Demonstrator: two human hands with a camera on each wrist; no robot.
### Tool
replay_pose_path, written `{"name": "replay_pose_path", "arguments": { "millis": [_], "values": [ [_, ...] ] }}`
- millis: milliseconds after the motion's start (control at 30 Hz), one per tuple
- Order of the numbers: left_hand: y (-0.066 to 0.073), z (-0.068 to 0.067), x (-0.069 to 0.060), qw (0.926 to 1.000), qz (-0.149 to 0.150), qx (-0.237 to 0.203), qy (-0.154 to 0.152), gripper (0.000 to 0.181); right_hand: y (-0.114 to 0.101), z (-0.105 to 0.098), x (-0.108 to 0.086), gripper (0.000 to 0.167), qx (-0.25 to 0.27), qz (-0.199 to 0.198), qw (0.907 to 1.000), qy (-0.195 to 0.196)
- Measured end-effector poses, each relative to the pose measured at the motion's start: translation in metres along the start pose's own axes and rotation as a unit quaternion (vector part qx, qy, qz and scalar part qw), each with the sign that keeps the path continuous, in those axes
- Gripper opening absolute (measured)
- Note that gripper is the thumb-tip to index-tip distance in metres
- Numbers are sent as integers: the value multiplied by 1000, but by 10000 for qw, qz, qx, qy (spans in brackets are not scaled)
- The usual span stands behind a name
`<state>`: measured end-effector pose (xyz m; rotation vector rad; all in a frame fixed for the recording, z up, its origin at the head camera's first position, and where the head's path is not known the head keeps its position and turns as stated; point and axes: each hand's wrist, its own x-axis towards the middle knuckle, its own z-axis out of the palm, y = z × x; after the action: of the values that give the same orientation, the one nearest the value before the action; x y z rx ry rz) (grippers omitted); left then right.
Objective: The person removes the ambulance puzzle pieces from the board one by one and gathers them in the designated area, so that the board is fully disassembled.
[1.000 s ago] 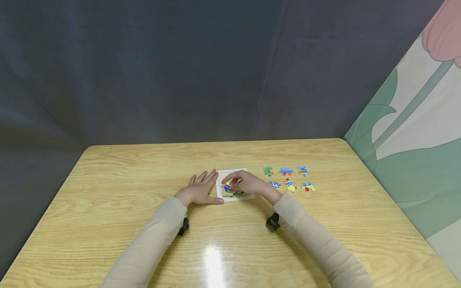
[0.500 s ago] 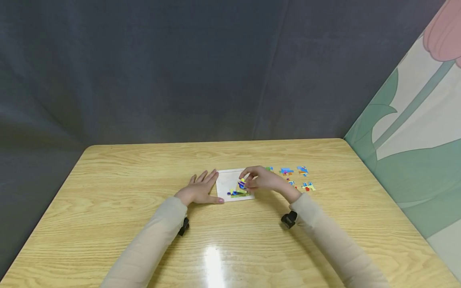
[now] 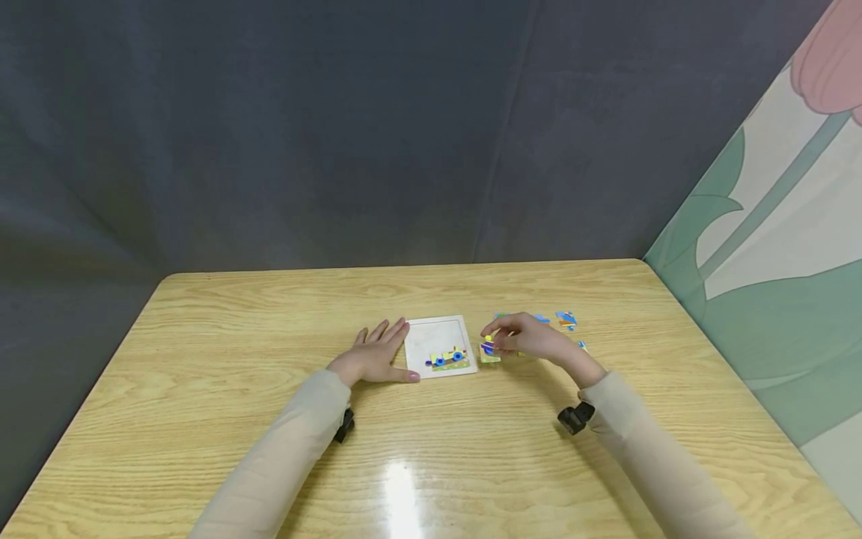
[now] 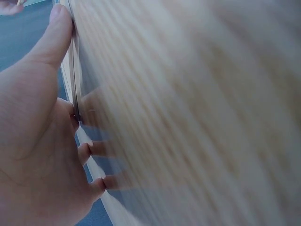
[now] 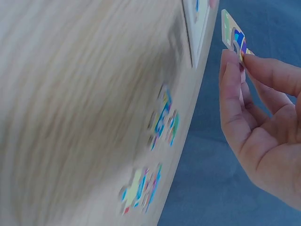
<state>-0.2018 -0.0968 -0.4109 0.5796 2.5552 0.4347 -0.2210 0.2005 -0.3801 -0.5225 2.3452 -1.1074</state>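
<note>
A white puzzle tray (image 3: pixel 432 329) lies flat on the table, with joined pieces showing a yellow and blue picture (image 3: pixel 450 359) along its lower edge. My left hand (image 3: pixel 373 358) rests at the tray's left side, fingers spread and straight; in the left wrist view the thumb (image 4: pixel 56 35) touches the tray's edge. To the right of the tray, my right hand (image 3: pixel 532 338) pinches a puzzle piece (image 3: pixel 490 353) between thumb and fingers. That piece (image 5: pixel 233 35) is held above the table in the right wrist view, green and purple on its printed face.
Loose puzzle pieces lie right of the tray, partly hidden by the right hand; one blue piece (image 3: pixel 566 320) shows at the back. Several pieces (image 5: pixel 141 188) appear in the right wrist view. A dark curtain (image 3: pixel 337 135) hangs behind the wooden table (image 3: pixel 236 337).
My right hand has moved right, from over the tray to beside it, carrying the pinched puzzle piece off the tray. The left hand has stayed in place at the tray's left edge.
</note>
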Motion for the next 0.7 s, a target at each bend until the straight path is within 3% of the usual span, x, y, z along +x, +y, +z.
{"name": "replay_pose_path", "arguments": {
  "millis": [133, 433, 700],
  "values": [
    [0, 0, 0, 10000, -8, -3, -33, 97, 8, -3, -8, 29, 76, 128, 9999, 12],
    [-2, 2, 2, 10000, -24, -7, -2, 97, 28, -10, -20, 26, 180, -116, 9997, -123],
    [-4, 2, 3, 10000, -37, -10, 14, 97, 37, -13, -27, 23, 68, 11, 9998, -192]
  ]
}}
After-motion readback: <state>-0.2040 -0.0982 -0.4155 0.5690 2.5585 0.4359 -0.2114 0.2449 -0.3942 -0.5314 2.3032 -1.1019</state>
